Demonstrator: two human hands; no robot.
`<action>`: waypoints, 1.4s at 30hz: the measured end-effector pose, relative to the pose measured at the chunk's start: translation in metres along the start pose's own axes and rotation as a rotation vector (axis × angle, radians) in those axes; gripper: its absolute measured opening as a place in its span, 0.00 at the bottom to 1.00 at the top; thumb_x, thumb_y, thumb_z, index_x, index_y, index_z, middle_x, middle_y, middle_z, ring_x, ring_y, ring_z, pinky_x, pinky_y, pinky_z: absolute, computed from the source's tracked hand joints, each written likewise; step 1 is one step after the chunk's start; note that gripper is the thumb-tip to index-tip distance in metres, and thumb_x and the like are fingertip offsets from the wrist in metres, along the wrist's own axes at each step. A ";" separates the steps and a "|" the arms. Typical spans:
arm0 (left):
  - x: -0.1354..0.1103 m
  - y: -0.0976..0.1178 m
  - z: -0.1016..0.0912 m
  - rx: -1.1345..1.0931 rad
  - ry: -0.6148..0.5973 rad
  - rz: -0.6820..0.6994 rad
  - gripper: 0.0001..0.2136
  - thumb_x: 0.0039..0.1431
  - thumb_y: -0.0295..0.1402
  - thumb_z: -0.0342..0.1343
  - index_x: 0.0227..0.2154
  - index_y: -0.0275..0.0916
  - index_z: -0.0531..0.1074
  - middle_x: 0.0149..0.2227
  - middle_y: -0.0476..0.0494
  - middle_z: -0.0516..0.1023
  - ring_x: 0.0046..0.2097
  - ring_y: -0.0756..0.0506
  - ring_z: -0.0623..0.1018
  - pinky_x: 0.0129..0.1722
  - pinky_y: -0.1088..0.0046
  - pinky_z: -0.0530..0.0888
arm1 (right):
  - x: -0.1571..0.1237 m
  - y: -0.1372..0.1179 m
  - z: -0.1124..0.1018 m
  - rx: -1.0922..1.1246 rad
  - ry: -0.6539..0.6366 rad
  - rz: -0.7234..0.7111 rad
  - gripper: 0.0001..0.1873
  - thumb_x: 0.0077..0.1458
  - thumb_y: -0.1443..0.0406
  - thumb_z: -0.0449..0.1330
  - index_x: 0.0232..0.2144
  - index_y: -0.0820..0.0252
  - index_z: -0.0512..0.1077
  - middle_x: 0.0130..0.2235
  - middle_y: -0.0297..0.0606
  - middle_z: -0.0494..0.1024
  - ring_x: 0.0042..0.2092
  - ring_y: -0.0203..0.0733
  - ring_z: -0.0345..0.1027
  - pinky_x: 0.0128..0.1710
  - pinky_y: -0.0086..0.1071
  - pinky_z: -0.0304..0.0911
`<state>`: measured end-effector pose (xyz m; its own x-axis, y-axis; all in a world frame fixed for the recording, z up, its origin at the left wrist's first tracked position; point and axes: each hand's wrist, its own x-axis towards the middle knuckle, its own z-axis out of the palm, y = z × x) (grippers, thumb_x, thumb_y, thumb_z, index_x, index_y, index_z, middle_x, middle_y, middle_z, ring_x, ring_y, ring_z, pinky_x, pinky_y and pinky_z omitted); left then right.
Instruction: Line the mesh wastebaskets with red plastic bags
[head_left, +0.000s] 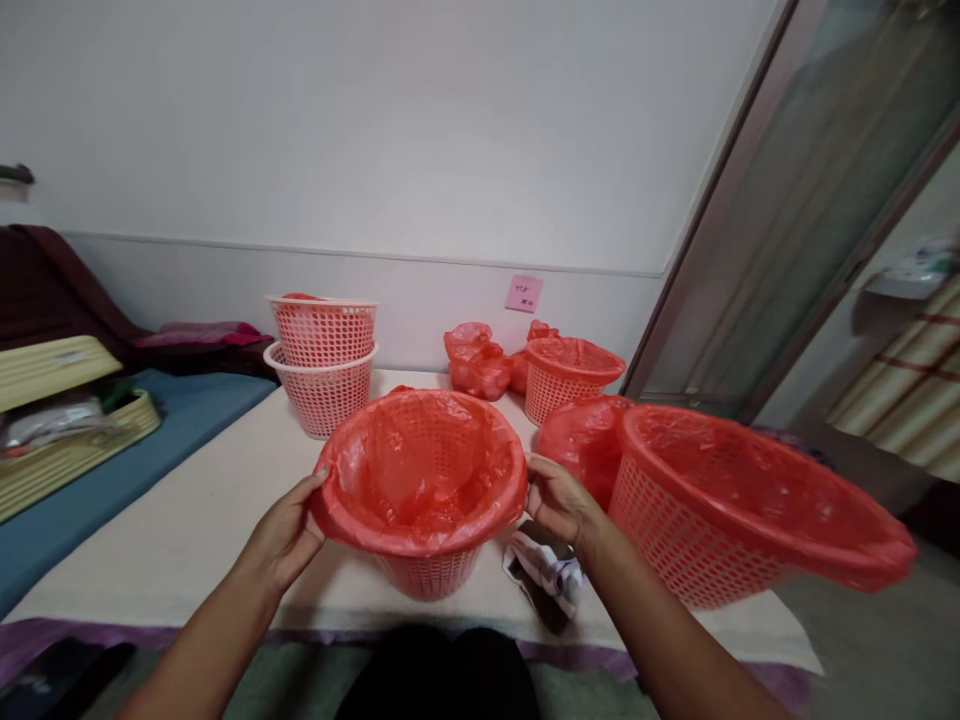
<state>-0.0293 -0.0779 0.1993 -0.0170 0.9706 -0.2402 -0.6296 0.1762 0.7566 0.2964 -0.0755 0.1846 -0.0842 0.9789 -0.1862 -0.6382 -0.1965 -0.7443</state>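
Note:
Straight in front of me is a pink perforated plastic basket with a red plastic bag lining it and folded over its rim. My left hand grips the lined rim on the left side. On the opposite side, my right hand has its fingers closed on the rim too. A crumpled patterned cloth lies on the table below my right wrist. Close to my right forearm stands a bigger lined basket, its rim covered in red plastic.
Two stacked pink baskets stand at the back left. Near the wall are red plastic bags and another lined basket. A pink note is stuck on the wall. An open yellow case rests on blue cloth at left.

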 end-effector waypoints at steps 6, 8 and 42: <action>0.003 -0.002 0.004 -0.025 0.035 -0.017 0.10 0.58 0.18 0.47 0.35 0.30 0.75 0.29 0.41 0.82 0.28 0.48 0.81 0.32 0.74 0.80 | -0.009 0.008 -0.009 0.098 -0.032 0.005 0.07 0.57 0.68 0.56 0.38 0.59 0.72 0.37 0.37 0.81 0.39 0.37 0.75 0.43 0.33 0.70; 0.005 -0.003 0.003 -0.018 0.036 -0.021 0.10 0.58 0.18 0.48 0.36 0.30 0.75 0.30 0.41 0.82 0.29 0.47 0.81 0.32 0.73 0.81 | -0.012 0.011 -0.010 0.108 -0.039 -0.005 0.06 0.56 0.69 0.57 0.36 0.58 0.72 0.37 0.35 0.81 0.37 0.36 0.75 0.42 0.31 0.70; -0.033 -0.019 0.005 0.268 -0.017 -0.029 0.04 0.58 0.22 0.55 0.34 0.33 0.74 0.29 0.45 0.78 0.28 0.52 0.77 0.30 0.77 0.79 | -0.027 0.042 -0.027 0.330 -0.079 -0.082 0.09 0.52 0.71 0.61 0.37 0.56 0.72 0.32 0.29 0.81 0.28 0.32 0.73 0.26 0.25 0.67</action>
<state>-0.0130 -0.1122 0.1960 0.0120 0.9667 -0.2556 -0.4018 0.2387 0.8840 0.2928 -0.1121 0.1409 -0.0732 0.9945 -0.0747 -0.8575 -0.1010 -0.5045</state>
